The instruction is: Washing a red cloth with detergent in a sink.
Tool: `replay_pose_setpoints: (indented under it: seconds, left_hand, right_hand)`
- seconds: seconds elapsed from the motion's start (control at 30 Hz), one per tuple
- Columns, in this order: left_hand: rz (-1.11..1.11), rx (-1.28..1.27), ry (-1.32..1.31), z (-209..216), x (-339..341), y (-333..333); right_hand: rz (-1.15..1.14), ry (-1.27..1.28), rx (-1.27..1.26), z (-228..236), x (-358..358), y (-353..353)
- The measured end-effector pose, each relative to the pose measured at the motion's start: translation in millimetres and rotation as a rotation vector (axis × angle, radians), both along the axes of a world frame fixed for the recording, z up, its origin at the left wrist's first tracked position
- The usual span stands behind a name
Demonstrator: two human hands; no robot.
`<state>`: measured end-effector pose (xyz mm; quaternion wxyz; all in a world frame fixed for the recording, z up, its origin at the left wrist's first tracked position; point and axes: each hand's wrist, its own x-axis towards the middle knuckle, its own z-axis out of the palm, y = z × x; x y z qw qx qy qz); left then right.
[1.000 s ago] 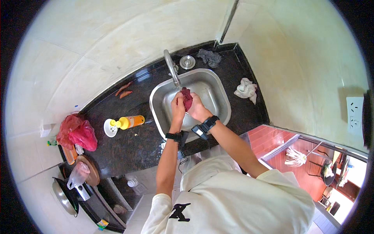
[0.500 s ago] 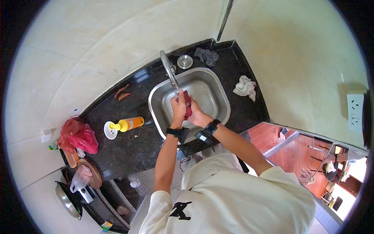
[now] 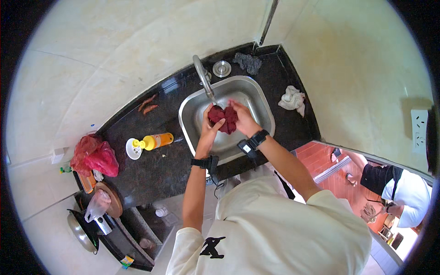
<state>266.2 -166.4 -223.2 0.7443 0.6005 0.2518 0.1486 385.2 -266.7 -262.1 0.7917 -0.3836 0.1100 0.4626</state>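
Observation:
Over the steel sink [image 3: 266,123] I hold a crumpled, dark red cloth [image 3: 226,124] with a rough surface. My left hand [image 3: 208,130] grips its left side, thumb lying across the front. At the right side, my right hand [image 3: 245,121] is closed on the cloth's edge; part of its fingers is hidden. The curved tap [image 3: 201,73] ends just above the cloth, and its spout points down at it.
Left of the sink lie a yellow-orange bottle [image 3: 156,141], a small white bowl [image 3: 133,149] and brownish pieces [image 3: 149,109]. A steel drain plug [image 3: 222,68], a grey cloth [image 3: 247,63] and a white cloth [image 3: 292,100] surround the sink. Another person [image 3: 403,195] is beyond the doorway.
The red cloth is spread wider between my hands. My right hand has shifted up to its upper right edge. Another person has come into view at the right.

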Motion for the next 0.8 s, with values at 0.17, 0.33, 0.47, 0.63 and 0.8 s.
replay_pose_setpoints:
  seconds: [0.17, 0.33, 0.47, 0.63, 0.8]
  left_hand:
    - [-0.046, -0.580, -0.105, -22.5, -13.3, -5.9]
    - [0.125, -0.754, 0.078, -28.1, 8.5, -37.9]
    - [0.265, -0.462, 0.157, -35.0, 15.3, -37.8]
    - [0.341, -0.546, -0.042, -52.9, 10.1, -13.3]
    - [0.295, -0.821, -0.282, -44.9, -10.6, -27.1]
  right_hand:
    - [-0.132, 0.044, 0.122, 10.5, -3.1, 16.0]
    - [-0.251, 0.088, 0.146, 17.4, -18.2, 21.5]
    - [-0.149, -0.390, 0.000, 28.8, -28.6, 10.3]
    - [0.066, -1.242, -0.263, 42.7, -54.3, 4.6]
    - [0.128, -1.446, -0.214, 44.0, -74.5, 5.0]
